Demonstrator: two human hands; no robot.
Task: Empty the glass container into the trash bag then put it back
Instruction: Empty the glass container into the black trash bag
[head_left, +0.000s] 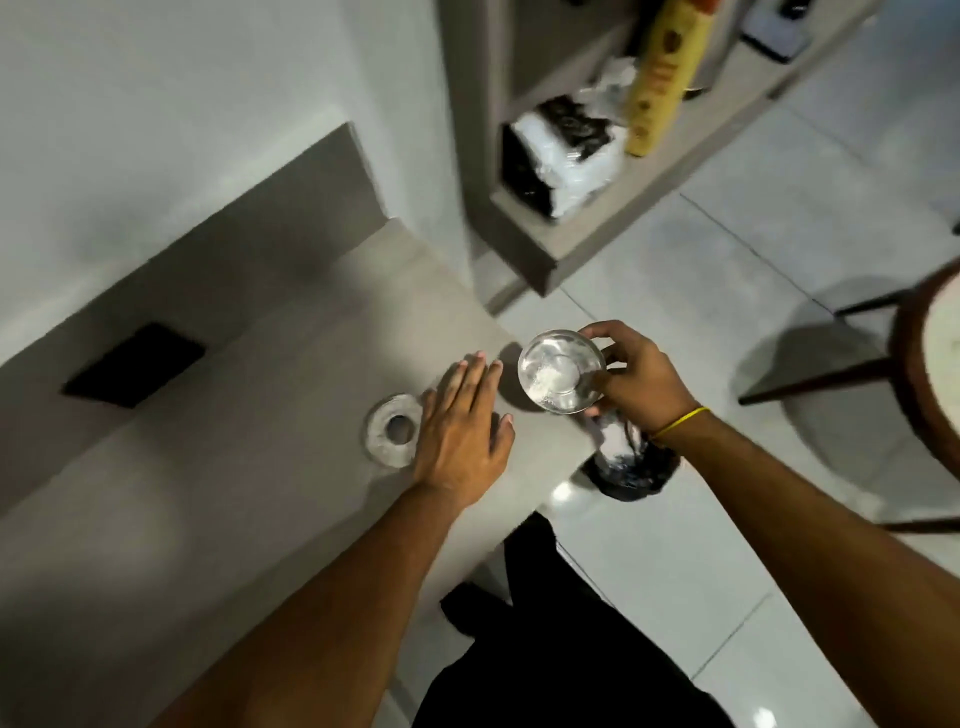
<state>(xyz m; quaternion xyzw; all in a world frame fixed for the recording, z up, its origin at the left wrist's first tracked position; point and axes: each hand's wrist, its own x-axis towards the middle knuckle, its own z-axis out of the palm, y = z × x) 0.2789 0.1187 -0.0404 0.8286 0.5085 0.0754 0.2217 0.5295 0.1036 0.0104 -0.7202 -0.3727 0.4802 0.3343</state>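
Right fingers clasp the glass container at the counter edge; left fingers flat, spread.

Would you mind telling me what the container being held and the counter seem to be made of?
Container: clear glass, glossy; you see through it and it glints. Counter: probably matte grey stone or laminate; flat, dull, uniform surface, so I cannot be sure which.

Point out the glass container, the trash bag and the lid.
glass container (561, 371), head view, inside bottom.
trash bag (631, 467), head view, black rim on the floor.
lid (387, 441), head view, ring on the counter.
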